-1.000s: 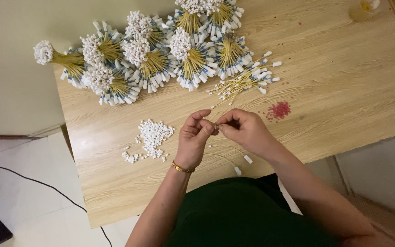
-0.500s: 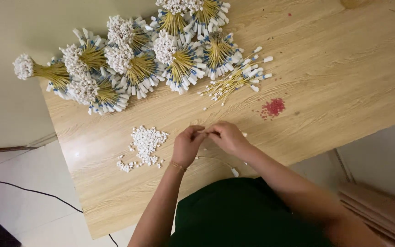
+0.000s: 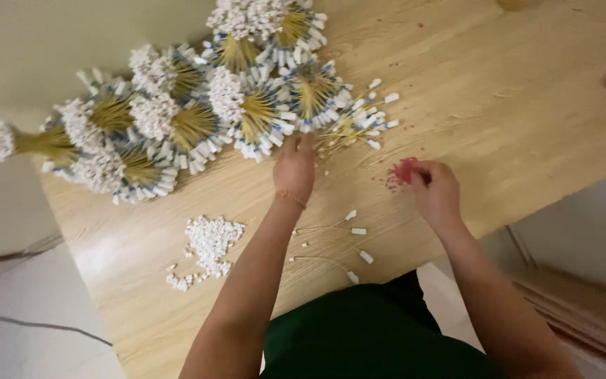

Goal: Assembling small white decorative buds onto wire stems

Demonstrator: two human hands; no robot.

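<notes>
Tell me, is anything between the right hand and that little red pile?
Nothing visible is. The right hand already has its fingers on the red pile. The left hand reaches the loose strands.

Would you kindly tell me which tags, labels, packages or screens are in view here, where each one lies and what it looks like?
No packages, signs or screens.
Bundled tags: far side of the table, fanned bunches of yellow strands ending in small white-and-blue tags.
Loose tags: just beyond the left hand, same white-and-blue ends, scattered.
Separate tags: near edge between the forearms, small white rectangles on thin strands.
Any print is too small to tell.
</notes>
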